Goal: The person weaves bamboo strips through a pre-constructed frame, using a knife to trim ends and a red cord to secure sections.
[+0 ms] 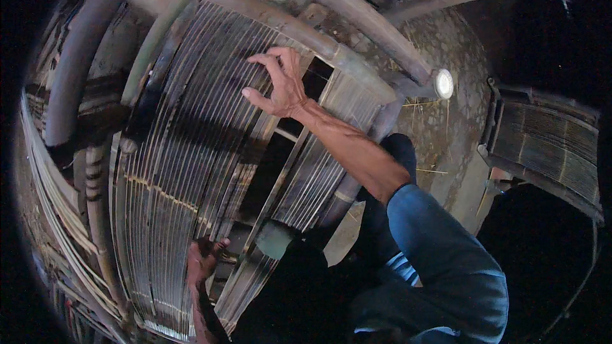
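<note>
A large frame of thin bamboo slats (185,153) on thick poles fills the middle of the view. A dark gap (274,165) runs through the slats. My right hand (280,83) reaches out to the frame's far end, fingers spread, fingertips resting on the slats just below the end pole (306,32); it holds nothing. My left hand (204,258) is low and dim at the near end, its fingers curled round the edge of a slat beside the gap. My right forearm and its blue sleeve (446,261) cross the gap.
A second slatted frame (554,146) stands at the right. A thick pole with a pale round cut end (443,83) lies beyond the main frame on the rough mottled floor (446,44). Curved poles (76,64) and bundled strips (51,197) line the left side.
</note>
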Motion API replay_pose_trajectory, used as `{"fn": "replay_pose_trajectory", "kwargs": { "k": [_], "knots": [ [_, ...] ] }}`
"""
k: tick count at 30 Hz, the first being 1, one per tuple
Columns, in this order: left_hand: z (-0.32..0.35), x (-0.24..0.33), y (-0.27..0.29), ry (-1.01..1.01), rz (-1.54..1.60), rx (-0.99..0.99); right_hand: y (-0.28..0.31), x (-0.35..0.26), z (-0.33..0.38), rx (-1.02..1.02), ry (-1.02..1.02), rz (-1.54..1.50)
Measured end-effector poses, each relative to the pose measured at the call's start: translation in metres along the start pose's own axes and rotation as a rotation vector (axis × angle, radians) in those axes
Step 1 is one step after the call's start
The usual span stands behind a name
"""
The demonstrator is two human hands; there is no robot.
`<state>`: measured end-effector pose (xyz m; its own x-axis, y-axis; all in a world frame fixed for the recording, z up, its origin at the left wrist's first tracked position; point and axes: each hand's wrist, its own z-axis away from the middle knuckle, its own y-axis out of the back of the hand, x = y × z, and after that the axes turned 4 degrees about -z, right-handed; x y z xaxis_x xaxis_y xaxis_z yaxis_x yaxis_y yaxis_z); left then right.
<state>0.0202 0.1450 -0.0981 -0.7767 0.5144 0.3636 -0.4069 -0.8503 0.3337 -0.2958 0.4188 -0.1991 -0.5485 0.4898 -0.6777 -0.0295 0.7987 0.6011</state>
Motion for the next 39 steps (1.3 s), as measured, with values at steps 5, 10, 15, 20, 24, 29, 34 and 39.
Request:
{"fn": "replay_pose_trajectory", "kwargs": {
  "k": [5,10,15,20,24,29,34,39],
  "knots": [
    [0.027,-0.011,-0.02,-0.083,-0.023,0.277,0.005,-0.001,0.01,0.015,-0.039,-0.007],
    [0.058,0.002,-0.057,-0.269,-0.005,0.631,0.045,-0.013,0.06,-0.212,-0.025,-0.054],
    [0.013,-0.071,-0.142,-0.311,-0.115,0.637,0.067,-0.012,0.095,-0.402,-0.023,-0.044],
    [0.004,-0.051,-0.143,-0.129,-0.402,0.477,0.066,-0.011,0.105,-0.427,-0.015,0.077],
    [-0.005,-0.054,-0.136,-0.054,-0.159,0.413,0.065,-0.013,0.103,-0.386,0.025,0.009],
    [-0.01,-0.054,-0.134,-0.205,-0.106,0.445,0.067,-0.003,0.097,-0.467,-0.039,-0.082],
    [-0.014,-0.064,-0.133,-0.219,-0.001,0.323,0.065,-0.002,0.073,-0.492,-0.107,-0.017],
    [-0.011,-0.008,-0.115,0.009,-0.15,0.078,0.058,0.0,0.065,-0.481,-0.162,0.049]
  ]
}}
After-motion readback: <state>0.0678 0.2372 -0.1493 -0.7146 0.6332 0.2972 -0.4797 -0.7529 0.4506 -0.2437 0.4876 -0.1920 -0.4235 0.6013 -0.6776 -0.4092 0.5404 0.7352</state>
